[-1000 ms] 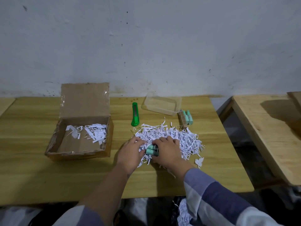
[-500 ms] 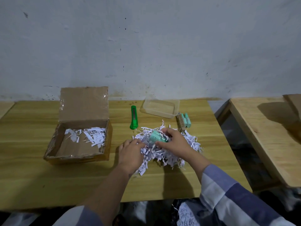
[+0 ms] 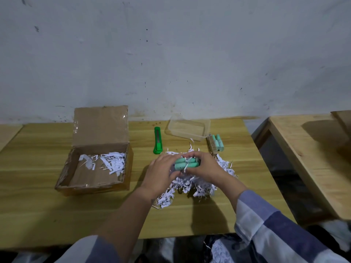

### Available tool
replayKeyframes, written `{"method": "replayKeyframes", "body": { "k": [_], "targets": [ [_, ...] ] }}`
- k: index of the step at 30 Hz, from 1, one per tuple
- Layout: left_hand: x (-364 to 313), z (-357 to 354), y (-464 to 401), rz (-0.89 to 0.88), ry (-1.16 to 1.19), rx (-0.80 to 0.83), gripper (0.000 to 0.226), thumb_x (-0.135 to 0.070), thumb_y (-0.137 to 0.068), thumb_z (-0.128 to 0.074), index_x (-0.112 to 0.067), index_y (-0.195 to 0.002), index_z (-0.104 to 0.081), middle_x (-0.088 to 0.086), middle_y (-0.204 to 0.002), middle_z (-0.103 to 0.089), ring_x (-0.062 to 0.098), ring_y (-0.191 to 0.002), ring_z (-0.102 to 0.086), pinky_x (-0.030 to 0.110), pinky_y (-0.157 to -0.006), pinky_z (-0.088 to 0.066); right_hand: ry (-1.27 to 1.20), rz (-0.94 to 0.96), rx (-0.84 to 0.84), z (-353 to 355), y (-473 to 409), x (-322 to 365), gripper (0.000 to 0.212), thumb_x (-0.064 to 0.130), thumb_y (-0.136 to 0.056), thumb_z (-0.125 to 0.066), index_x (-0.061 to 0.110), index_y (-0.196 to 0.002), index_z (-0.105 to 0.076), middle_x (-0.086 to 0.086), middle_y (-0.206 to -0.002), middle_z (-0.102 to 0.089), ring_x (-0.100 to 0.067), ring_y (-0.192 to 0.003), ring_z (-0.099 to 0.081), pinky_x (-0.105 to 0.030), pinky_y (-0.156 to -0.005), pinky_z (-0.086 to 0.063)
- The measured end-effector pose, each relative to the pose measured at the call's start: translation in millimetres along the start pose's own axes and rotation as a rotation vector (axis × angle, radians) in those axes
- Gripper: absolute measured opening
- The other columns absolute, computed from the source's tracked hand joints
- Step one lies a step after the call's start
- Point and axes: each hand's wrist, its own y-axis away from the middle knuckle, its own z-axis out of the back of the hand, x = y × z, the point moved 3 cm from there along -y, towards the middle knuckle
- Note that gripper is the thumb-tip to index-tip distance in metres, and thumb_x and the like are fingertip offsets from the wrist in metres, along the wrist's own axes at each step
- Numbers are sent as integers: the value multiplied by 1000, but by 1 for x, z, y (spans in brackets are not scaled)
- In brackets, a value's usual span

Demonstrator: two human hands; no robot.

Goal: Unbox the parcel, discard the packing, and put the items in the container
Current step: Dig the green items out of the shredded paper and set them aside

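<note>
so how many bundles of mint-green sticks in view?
2. One bundle of mint-green sticks is held in both hands above the shredded white paper; the other lies beside the clear plastic container. More may be buried.

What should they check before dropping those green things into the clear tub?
1. Pack of mint-green sticks held by left hand and right hand: ok.
2. White paper shred clinging to pack: not ok.
3. Clear plastic tub open: ok.
4. Tub free of shreds: cannot tell.
5. Green utility knife out of the path: ok.
6. Second mint-green pack beside tub, not in it: not ok.
</note>
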Motion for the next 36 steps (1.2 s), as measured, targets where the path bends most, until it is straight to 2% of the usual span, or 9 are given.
{"method": "replayKeyframes", "body": {
  "k": [5,10,13,16,19,22,26,30,36],
  "targets": [
    [6,9,-3,54,46,-69,54,-35,-82,-69,-35,-133,-50,-12,-132,-57,11,-121,-48,33,-102,-29,54,44,-52,7,-6,4,35,-3,-72,-74,11,-103,-66,-2,-99,-65,-8,-77,-61,-7,-60,-47],
    [20,14,-3,212,126,-193,51,-35,-87,-65,-28,-134,-49,-4,-125,-62,15,-103,-60,41,-91,-49,247,65,-183,17,-6,2,7,13,-84,-68,19,-84,-67,1,-90,-68,-8,-69,-61,-28,-69,-52],
    [22,15,-6,262,182,-213,50,-40,-88,-62,-29,-134,-47,-4,-120,-63,13,-92,-63,40,-79,-54,415,21,15,5,-3,1,23,14,-88,-58,34,-95,-68,2,-125,-61,-27,-100,-66,-40,-85,-55],
    [20,13,-7,270,170,-211,52,-44,-88,-61,-29,-135,-45,-5,-119,-62,15,-94,-62,41,-79,-54,560,88,-138,2,-6,13,22,24,-90,-52,37,-102,-65,5,-138,-53,-21,-126,-49,-49,-113,-23],
    [15,9,-6,245,184,-261,51,-47,-85,-62,-28,-131,-48,-7,-118,-62,14,-101,-60,43,-82,-53,386,72,-366,3,-8,27,26,44,-89,-53,28,-105,-65,4,-108,-66,-18,-102,-59,-41,-96,-40],
    [4,5,-7,232,192,-302,50,-46,-82,-66,-27,-126,-51,-10,-116,-60,11,-101,-57,42,-84,-52,83,-37,-323,0,-14,29,33,42,-85,-62,16,-105,-67,-1,-89,-71,-17,-73,-62,-31,-65,-48],
    [-9,0,-12,201,199,-339,47,-44,-79,-71,-29,-119,-53,-12,-112,-59,11,-99,-56,39,-81,-51,-265,-160,-348,6,-23,18,30,31,-80,-72,14,-103,-64,-12,-99,-71,-23,-82,-65,-32,-72,-51],
    [-24,-10,-23,148,238,-315,44,-28,-81,-73,-27,-120,-53,-11,-114,-55,12,-103,-55,33,-83,-48,-366,-202,-357,12,-26,11,49,37,-70,-79,18,-109,-56,-8,-105,-67,-28,-94,-67,-36,-75,-54],
    [-49,-24,-39,-16,370,-140,46,-23,-89,-63,-23,-134,-51,-6,-126,-53,12,-116,-50,26,-100,-38,-534,-280,-428,48,-30,-7,61,14,-76,-76,7,-130,-48,-15,-119,-61,-33,-96,-67,-47,-84,-58]
  ]
}}
